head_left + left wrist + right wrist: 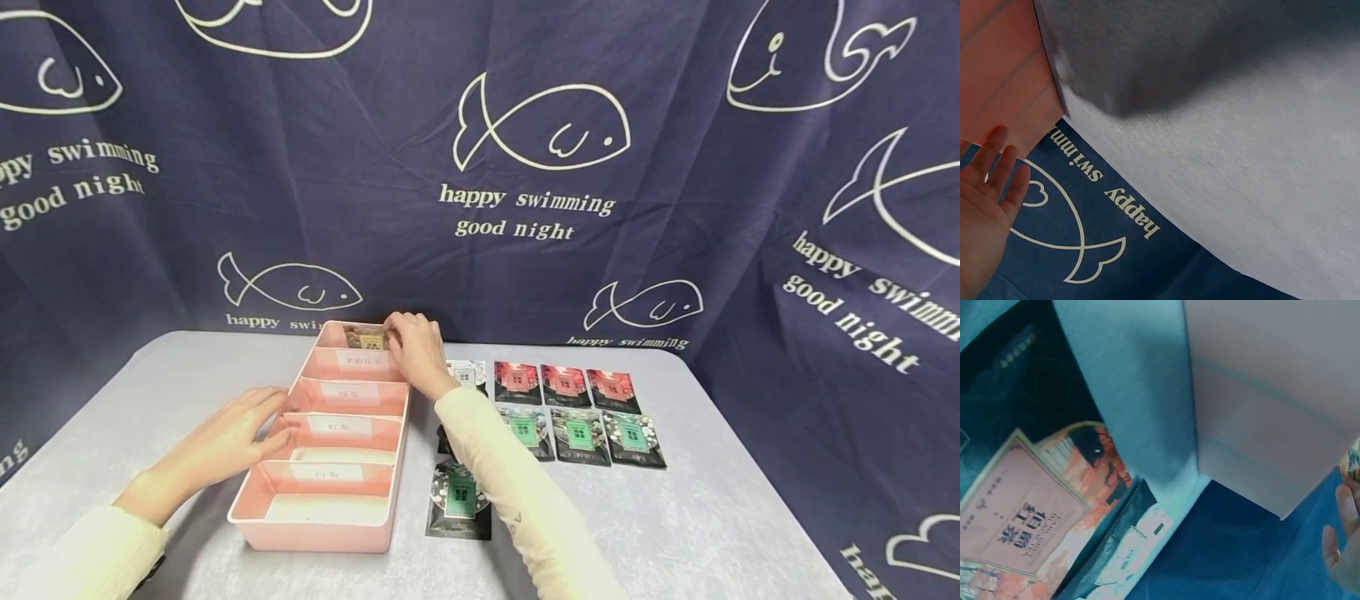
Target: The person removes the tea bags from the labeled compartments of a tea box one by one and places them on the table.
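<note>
A long pink divided box (318, 533) carries white labels on its dividers. At its far compartment my right hand (416, 350) pinches the right edge of a tea packet (367, 337) with a yellow label. The packet stands partly inside that compartment; in the right wrist view only a sliver of it shows beside the fingers (1347, 509). My left hand (240, 429) rests at the box's left rim near the middle compartments, its fingers fairly straight. In the left wrist view, the left fingers (1013, 187) lie along the box's outer side.
Right of the box lie tea packets in rows: red-topped ones (564, 385) at the back, green-labelled ones (580, 437) in front. Another green-labelled packet (460, 502) lies near the box's front. The right sleeve (517, 500) covers some packets. A dark fish-print curtain (405, 167) hangs behind the table.
</note>
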The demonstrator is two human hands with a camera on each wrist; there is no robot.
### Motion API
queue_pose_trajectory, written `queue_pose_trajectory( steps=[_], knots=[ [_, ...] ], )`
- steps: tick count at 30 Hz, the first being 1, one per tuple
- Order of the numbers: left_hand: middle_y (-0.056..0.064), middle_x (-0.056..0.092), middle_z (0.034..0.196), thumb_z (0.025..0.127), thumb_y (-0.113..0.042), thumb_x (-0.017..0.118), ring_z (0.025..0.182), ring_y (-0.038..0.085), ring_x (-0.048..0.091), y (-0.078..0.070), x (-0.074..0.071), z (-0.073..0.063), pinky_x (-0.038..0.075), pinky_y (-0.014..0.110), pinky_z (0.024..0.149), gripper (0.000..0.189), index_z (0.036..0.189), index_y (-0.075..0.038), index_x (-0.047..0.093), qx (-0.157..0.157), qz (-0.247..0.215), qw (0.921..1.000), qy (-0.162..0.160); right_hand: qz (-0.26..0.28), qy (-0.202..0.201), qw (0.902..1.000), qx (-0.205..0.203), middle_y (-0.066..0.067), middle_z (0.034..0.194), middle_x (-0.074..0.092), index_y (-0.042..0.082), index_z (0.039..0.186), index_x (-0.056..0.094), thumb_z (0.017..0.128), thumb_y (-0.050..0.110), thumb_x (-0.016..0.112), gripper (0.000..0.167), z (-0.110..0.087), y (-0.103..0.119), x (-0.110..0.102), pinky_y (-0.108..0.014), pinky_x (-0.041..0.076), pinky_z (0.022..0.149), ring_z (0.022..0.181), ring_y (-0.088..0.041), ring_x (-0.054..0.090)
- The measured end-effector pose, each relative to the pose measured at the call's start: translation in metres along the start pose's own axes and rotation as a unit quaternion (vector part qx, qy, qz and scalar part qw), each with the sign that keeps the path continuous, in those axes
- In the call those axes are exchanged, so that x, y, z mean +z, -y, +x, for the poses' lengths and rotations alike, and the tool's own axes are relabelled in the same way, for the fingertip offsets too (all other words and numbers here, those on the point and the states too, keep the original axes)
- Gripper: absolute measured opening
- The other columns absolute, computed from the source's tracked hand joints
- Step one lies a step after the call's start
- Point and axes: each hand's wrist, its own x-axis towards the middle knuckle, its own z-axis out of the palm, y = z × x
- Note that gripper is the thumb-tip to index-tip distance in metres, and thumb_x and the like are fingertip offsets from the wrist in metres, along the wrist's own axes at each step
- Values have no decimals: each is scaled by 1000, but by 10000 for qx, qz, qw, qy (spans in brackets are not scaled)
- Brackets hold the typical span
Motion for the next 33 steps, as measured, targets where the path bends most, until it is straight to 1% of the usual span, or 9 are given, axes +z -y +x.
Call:
queue_pose_trajectory(
  steps=[6, 12, 17, 21, 23, 26, 28, 30, 33],
  knots=[
    [20, 58, 111, 79, -25, 66, 105, 38, 53, 0, 1, 0, 41, 50, 90, 40, 107, 1, 58, 56, 29, 9999, -109, 12, -465, 9989, -24, 5, 87, 65, 18, 91, 63, 85, 15, 56, 10, 3, 4, -8, -29, 42, 71, 81, -14, 57],
    [22, 56, 115, 80, -27, 65, 108, 39, 51, 1, 1, -2, 40, 52, 92, 43, 110, 2, 57, -81, -12, 10000, 56, 243, -657, 9975, 54, 4, 87, 66, 18, 90, 63, 86, 16, 58, 7, 5, 8, -23, -30, 42, 73, 81, -14, 57],
    [22, 56, 115, 80, -27, 65, 109, 40, 51, 0, 1, -2, 40, 52, 93, 43, 111, 3, 57, -94, -12, 9999, 37, 428, -611, 9971, 139, 3, 85, 65, 17, 91, 63, 86, 15, 58, 8, 6, 7, -38, -30, 41, 71, 79, -15, 56],
    [21, 57, 114, 80, -27, 65, 108, 39, 52, 0, 1, -1, 40, 51, 92, 41, 109, 1, 58, -50, -10, 10000, -9, 642, -511, 9964, 214, 3, 79, 62, 17, 91, 63, 86, 14, 57, 8, 5, 3, -51, -31, 41, 70, 75, -14, 54],
    [21, 57, 113, 80, -27, 65, 107, 38, 52, 0, 1, -1, 41, 51, 92, 40, 108, 1, 58, -23, -18, 10000, -35, 729, -455, 9960, 226, 3, 76, 62, 16, 90, 64, 86, 13, 57, 9, 3, 0, -57, -32, 42, 71, 74, -15, 54],
    [20, 58, 112, 79, -26, 66, 107, 38, 53, 1, 2, -1, 41, 50, 91, 38, 106, 0, 59, 26, -21, 9999, -108, 946, -330, 9947, 244, 3, 76, 63, 15, 91, 65, 86, 12, 57, 10, 0, -4, -66, -34, 44, 78, 76, -17, 57],
    [19, 58, 111, 78, -25, 67, 105, 37, 53, 1, 3, 0, 42, 50, 90, 37, 105, -1, 59, 69, -11, 9998, -174, 1076, -256, 9935, 268, 2, 76, 64, 14, 91, 65, 86, 11, 57, 10, -3, -6, -74, -34, 46, 78, 77, -17, 58],
    [18, 58, 110, 78, -25, 67, 105, 36, 53, 1, 3, 0, 42, 49, 89, 37, 105, -1, 59, 97, -1, 9997, -210, 1214, -155, 9920, 317, 2, 76, 65, 14, 91, 65, 86, 10, 56, 11, -8, -9, -81, -33, 47, 77, 77, -16, 59],
    [18, 58, 110, 78, -25, 67, 104, 36, 54, 1, 3, 0, 42, 49, 89, 37, 105, -1, 59, 105, 1, 9997, -206, 1325, -25, 9904, 400, 2, 76, 65, 14, 90, 65, 85, 9, 56, 11, -16, -13, -92, -31, 47, 70, 74, -13, 59]
  ],
)
